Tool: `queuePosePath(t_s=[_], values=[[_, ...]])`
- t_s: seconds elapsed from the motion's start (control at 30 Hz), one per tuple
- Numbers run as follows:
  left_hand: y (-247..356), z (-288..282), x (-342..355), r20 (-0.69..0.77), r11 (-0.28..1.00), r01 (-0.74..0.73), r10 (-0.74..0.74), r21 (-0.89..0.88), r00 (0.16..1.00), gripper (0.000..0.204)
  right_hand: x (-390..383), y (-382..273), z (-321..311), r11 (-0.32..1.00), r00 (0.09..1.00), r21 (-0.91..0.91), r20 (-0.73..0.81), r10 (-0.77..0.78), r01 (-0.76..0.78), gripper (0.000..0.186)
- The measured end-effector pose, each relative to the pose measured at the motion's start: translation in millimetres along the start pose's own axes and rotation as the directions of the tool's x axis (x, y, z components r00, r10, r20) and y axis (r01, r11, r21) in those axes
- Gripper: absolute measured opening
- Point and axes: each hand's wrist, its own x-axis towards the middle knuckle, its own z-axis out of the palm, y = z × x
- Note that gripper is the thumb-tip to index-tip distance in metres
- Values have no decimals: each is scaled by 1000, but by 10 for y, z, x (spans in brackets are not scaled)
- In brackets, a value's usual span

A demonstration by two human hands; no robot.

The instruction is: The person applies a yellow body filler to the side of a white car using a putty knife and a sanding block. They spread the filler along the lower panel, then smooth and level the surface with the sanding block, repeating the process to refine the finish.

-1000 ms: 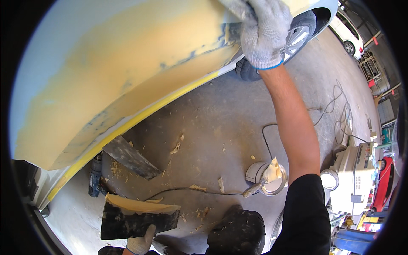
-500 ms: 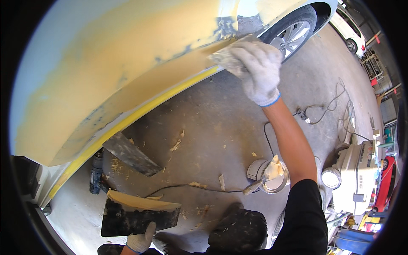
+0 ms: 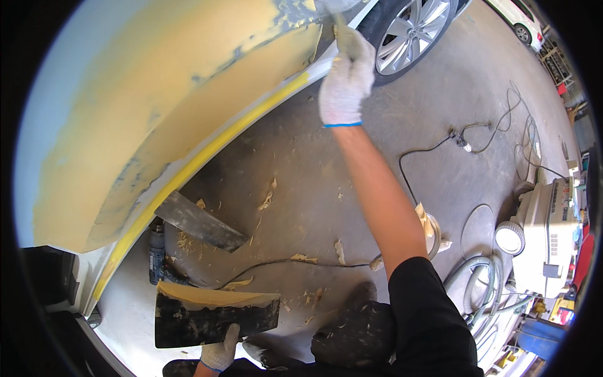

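My right hand (image 3: pixel 347 91), in a white glove with a blue cuff, is raised to the car's lower side near the wheel. It grips a putty spreader (image 3: pixel 340 24), seen nearly edge-on and blurred, at the car panel (image 3: pixel 188 100). Yellowish filler covers much of that panel, with dark and grey patches showing through. Low in the picture, my gloved left hand (image 3: pixel 220 355) holds a black mixing board (image 3: pixel 217 323), thumb on top. A thick band of yellowish putty (image 3: pixel 207 298) lies along the board's far edge.
A putty can (image 3: pixel 436 235) stands partly behind my right forearm. A dark curved strip (image 3: pixel 204 223) and a black power tool (image 3: pixel 157 251) lie below the yellow sill (image 3: pixel 207 160). Cables (image 3: pixel 427 149), hoses (image 3: pixel 471 289) and a wheeled machine (image 3: pixel 540 239) occupy the right side.
My right hand has moved up and left with the spreader, which has turned from broad to nearly edge-on. My left hand still holds the board; the whole view has shifted slightly.
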Motion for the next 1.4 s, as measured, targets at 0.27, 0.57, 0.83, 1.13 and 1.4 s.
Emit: queuePosePath(t_s=[0.27, 0.57, 0.83, 1.13, 1.4], values=[[48, 35, -91, -8, 999, 42, -42, -9, 999, 33, -142, -182, -97, 995, 994, -48, 68, 85, -82, 45], [477, 76, -72, -125, 998, 66, -65, 7, 990, 25, -191, -431, 85, 949, 945, 61, 135, 298, -309, 56], [420, 96, -188, -114, 992, 109, -115, -57, 987, 22, -363, -128, 311, 821, 856, 291, -9, 516, -491, 56], [465, 55, -207, -82, 996, 94, -94, -3, 992, 23, -371, 25, 200, 668, 787, 480, 81, 612, -569, 57], [526, 55, -199, -91, 995, 100, -98, 21, 991, 23, 29, -142, 102, 875, 909, 261, 19, 416, -407, 49]])
